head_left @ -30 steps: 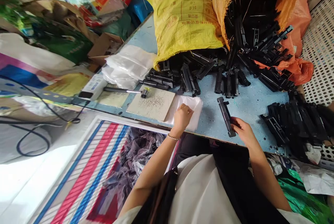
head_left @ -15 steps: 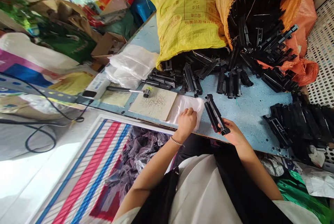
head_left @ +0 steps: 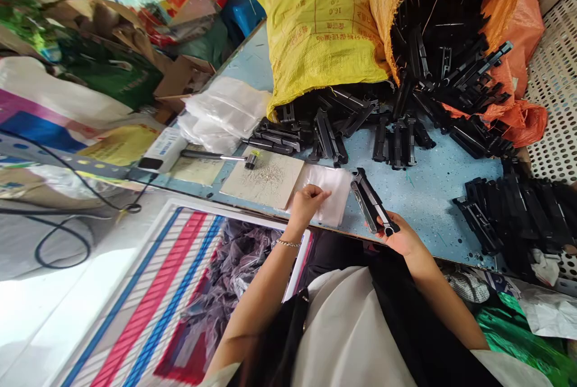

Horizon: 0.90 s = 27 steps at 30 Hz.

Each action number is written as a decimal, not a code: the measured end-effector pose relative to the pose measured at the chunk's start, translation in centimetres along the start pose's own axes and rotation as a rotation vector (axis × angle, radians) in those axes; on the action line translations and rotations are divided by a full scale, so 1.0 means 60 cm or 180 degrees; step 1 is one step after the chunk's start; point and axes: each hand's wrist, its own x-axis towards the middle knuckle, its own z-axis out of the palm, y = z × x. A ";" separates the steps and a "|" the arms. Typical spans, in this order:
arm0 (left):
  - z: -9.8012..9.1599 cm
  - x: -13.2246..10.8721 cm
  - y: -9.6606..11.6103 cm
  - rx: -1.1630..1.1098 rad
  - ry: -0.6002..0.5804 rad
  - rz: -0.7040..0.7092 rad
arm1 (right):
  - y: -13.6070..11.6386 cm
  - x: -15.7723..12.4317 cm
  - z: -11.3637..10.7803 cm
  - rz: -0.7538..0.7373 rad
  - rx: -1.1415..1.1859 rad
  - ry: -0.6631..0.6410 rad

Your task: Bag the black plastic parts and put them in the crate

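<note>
- The right hand (head_left: 403, 235) is closed on the near end of the black parts (head_left: 373, 199), what look like two long ones side by side, held over the front of the table (head_left: 428, 195)
- From that hand the black parts reach away and leftward, their long axis slanting from near right to far left, with the far end free
- The left hand (head_left: 306, 202) has thumb and fingertips drawn together over the plastic bags (head_left: 331, 214); whether they pinch any film, I cannot tell
- The relation that matters, as I judge it: the plastic bags lie flat just left of the black parts, whose far end comes near the bags' far right corner, pointing past it rather than across the bags
- The left hand is the nearer one to the bags
- A flat board (head_left: 274, 191) strewn with small bits sits just left of the bags, a hammer's head (head_left: 250, 162) by its far edge
- A pile of similar pieces (head_left: 518, 213) lies right of the right hand, well apart from it
</note>
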 end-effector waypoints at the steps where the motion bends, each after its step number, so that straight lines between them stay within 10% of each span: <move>1: 0.000 0.001 0.000 -0.0066 -0.0034 0.0051 | 0.000 0.000 0.001 0.0030 0.0032 -0.0021; 11: 0.008 0.002 -0.009 -0.0321 -0.0071 -0.0191 | 0.034 0.036 0.008 0.1074 0.0773 -0.0891; 18: -0.037 -0.004 -0.012 0.1846 0.0110 0.1489 | 0.056 0.061 0.009 0.1067 0.0912 -0.0453; 27: -0.021 -0.065 0.026 0.1536 -0.0828 0.2645 | 0.058 0.094 0.057 0.1436 0.1361 -0.1132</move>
